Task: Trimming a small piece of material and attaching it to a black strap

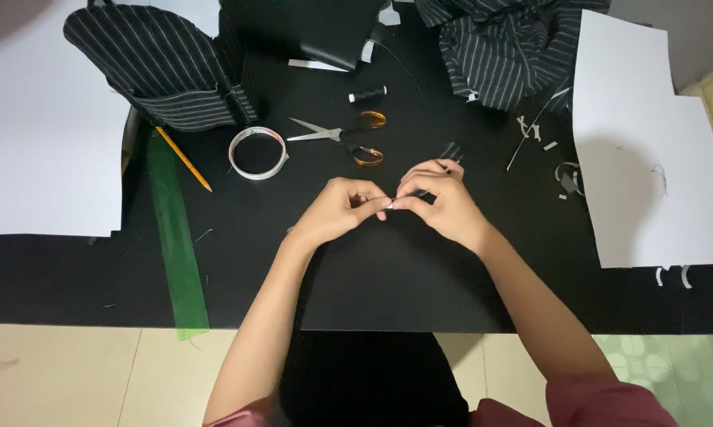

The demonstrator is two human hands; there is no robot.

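Observation:
My left hand (339, 209) and my right hand (443, 202) meet fingertip to fingertip over the middle of a black table (388, 277). Between the fingers is a small dark strip of fabric (450, 152) that sticks up past my right hand. Both hands pinch it; whether a needle or thread is also held I cannot tell. Scissors with orange handles (344, 137) lie just beyond the hands. A spool of black thread (367, 95) lies farther back.
A roll of white tape (256, 153), a yellow pencil (184, 159) and a green ruler (176, 237) lie at left. Striped black fabric lies at back left (158, 67) and back right (506, 47). White paper sheets (649, 158) flank the table, with small scraps (566, 178) nearby.

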